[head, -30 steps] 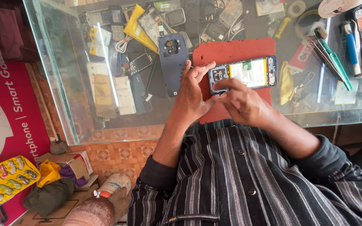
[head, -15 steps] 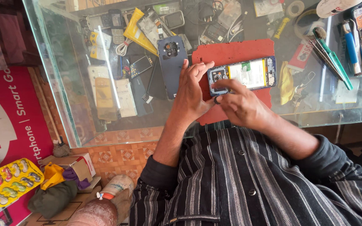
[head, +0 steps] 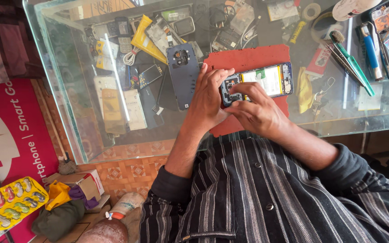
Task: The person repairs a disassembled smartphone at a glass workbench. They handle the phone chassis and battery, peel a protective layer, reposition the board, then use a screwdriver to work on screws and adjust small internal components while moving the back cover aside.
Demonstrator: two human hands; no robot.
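Both hands meet over an opened smartphone (head: 257, 83) that lies back-up on a red work mat (head: 248, 60) on the glass counter (head: 68, 112), its rear cover off so that the pale battery and the circuit board at the camera end show. The left hand (head: 209, 101) curls round that near end, fingers wrapped over the edge and thumb pressed against the frame, gripping the phone to keep it from sliding. The right hand (head: 255, 112) is pinched down over the board end, thumb and forefinger drawn together on something too small to make out; whether it is a screw, a connector or a fine tool cannot be told from this view. Just beyond the left hand's knuckles lies the detached blue back cover (head: 183, 74), camera opening upward. Off past the right hand, toward the far end of the phone, sit a yellow cloth (head: 305, 87) and, further out, a green-handled brush (head: 354, 67) with other tools. To do this kind of fine work well, the gripping hand should hold the frame flat against the mat rather than lifting it, and the pinching fingers should work straight down with light pressure, clear of the battery, so that nothing small springs loose onto the cluttered glass.
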